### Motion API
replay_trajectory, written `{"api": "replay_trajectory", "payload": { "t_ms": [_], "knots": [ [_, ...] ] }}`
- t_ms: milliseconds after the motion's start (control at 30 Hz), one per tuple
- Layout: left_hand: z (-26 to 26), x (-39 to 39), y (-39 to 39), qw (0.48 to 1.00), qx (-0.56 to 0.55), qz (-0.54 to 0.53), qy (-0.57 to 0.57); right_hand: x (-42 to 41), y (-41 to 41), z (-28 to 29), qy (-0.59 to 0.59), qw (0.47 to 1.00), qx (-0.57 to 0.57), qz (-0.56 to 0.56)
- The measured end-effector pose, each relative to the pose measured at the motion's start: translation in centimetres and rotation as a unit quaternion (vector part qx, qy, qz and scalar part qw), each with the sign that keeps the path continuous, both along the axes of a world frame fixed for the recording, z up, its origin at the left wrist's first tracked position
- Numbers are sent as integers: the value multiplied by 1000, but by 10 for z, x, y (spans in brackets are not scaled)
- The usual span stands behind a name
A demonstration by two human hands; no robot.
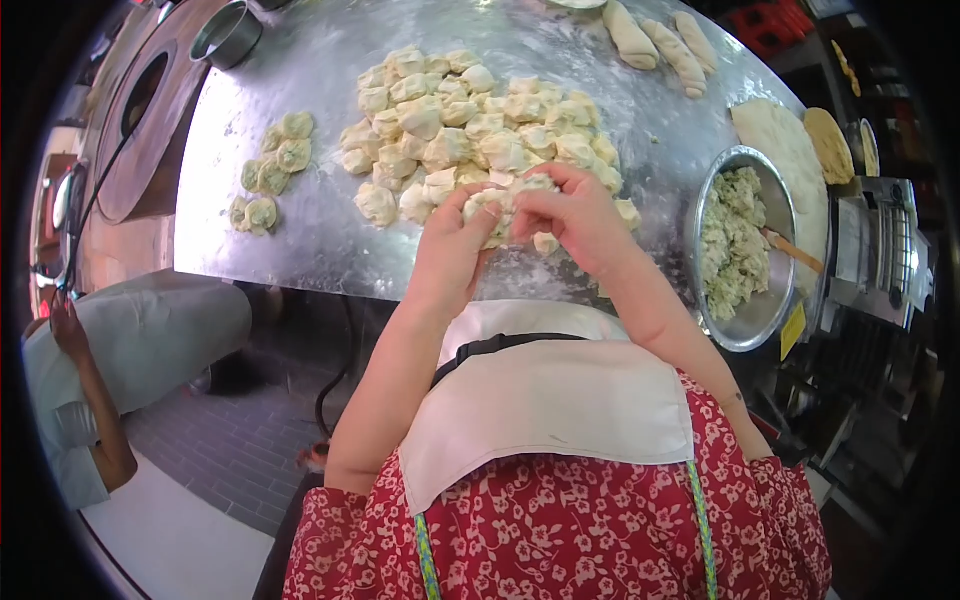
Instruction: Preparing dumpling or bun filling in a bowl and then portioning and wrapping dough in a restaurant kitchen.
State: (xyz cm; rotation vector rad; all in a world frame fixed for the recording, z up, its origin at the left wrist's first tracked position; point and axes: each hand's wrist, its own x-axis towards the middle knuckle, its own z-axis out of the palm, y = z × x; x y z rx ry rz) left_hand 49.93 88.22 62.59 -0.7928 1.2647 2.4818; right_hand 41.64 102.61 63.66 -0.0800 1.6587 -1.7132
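My left hand (448,251) holds a piece of dough (486,201) above the near part of the dough pile, its thumb pressed onto the dough's top. Close beside it, my right hand (581,214) has its fingers curled around a lump of pale, green-flecked filling (535,182), which meets the dough's right side. Beyond both hands, many cut dough pieces (450,148) lie heaped on the floured metal table (322,247). To the right stands a metal bowl (782,296) of similar filling (731,240), with a wooden handle (795,251) leaning out over its rim.
Flattened filled rounds (274,178) sit at the table's left. Dough rolls (667,52) lie at the far right, a dough sheet (780,161) behind the bowl. A round metal tin (227,36) stands at the far left corner. Another person's arm (94,397) shows at left.
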Motion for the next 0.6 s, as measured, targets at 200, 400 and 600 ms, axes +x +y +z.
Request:
{"api": "replay_trajectory", "payload": {
  "t_ms": [200, 400, 600],
  "knots": [
    [-17, 5, -20, 971, 169, 153, 67, 4, -15, 14, -69, 989, -131, -18],
    [-40, 15, -20, 955, 241, 165, 54, 11, -41, -5, 32, 992, 45, 111],
    [-55, 28, -86, 916, 78, 392, 29, -1, -43, -2, -71, 996, 12, 62]
  ]
}}
